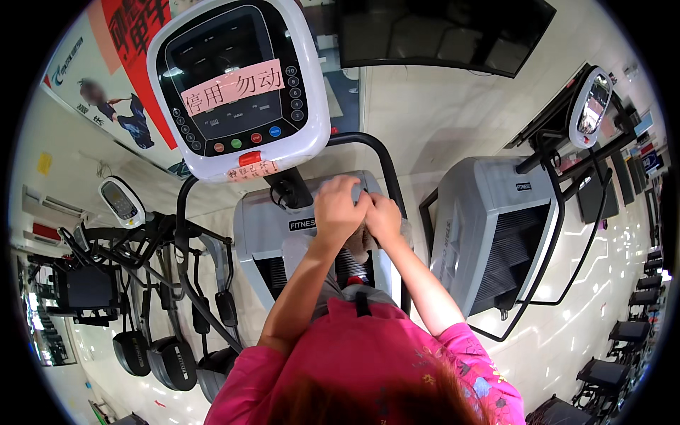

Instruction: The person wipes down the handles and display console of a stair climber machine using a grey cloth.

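Note:
My left hand (340,207) and my right hand (383,217) meet in front of me, above the grey housing (260,223) of a stair climber. The right hand's fingers are curled in, and a greyish-brown cloth (362,245) hangs below them. My left hand is bent over at the fingertips and touches the right; its palm side is hidden, so its hold on the cloth does not show. Up and to the left stands the machine's console (313,122), with a dark screen and coloured buttons. A pink paper strip (234,87) with writing lies across it.
A black handrail (390,170) curves around the housing. To the right stands a second stair climber (467,212) with its own console (592,109). Several elliptical trainers (172,364) are at the left. A wall-mounted television (441,37) hangs ahead, beside a poster (117,101).

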Available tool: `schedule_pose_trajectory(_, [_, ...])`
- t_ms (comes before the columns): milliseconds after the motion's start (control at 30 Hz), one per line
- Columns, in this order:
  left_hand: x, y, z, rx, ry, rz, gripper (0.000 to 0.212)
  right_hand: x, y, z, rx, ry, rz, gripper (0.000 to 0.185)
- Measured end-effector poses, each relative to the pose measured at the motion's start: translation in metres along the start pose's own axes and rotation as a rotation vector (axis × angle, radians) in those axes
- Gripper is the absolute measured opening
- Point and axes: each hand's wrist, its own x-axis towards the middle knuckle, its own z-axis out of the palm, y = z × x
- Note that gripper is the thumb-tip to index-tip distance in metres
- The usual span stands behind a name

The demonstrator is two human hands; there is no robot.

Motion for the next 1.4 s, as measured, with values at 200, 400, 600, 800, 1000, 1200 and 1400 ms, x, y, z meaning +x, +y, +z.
schedule_pose_trajectory(200, [-0.003,-0.003,0.002,0.019,-0.017,-0.055,0.024,-0.023,0.004,0.025,-0.099,0.311,-0.464,0.019])
schedule_pose_trajectory(400, [0.005,0.009,-0.008,-0.086,-0.334,-0.409,0.026,-0.018,-0.006,0.015,-0.029,0.244,-0.512,0.019])
schedule_pose_trajectory(600, [0.006,0.004,0.001,-0.006,-0.217,-0.233,0.029,0.003,0.002,0.017,-0.147,0.017,-0.316,0.026])
schedule_pose_trajectory(800, [0.004,0.000,-0.004,0.085,-0.111,-0.162,0.035,0.017,-0.001,0.001,-0.138,0.168,-0.309,0.023])
schedule_pose_trajectory(1000, [0.005,-0.001,-0.017,0.051,-0.145,-0.243,0.037,0.049,0.001,-0.047,-0.169,0.393,-0.217,0.025])
schedule_pose_trajectory(1200, [0.000,-0.006,-0.013,0.045,-0.201,-0.184,0.035,0.069,0.020,-0.102,-0.092,0.577,-0.010,0.030])
schedule_pose_trajectory(1400, [-0.002,-0.001,-0.004,0.165,-0.296,-0.115,0.029,0.069,0.050,-0.131,0.028,0.561,0.033,0.028])
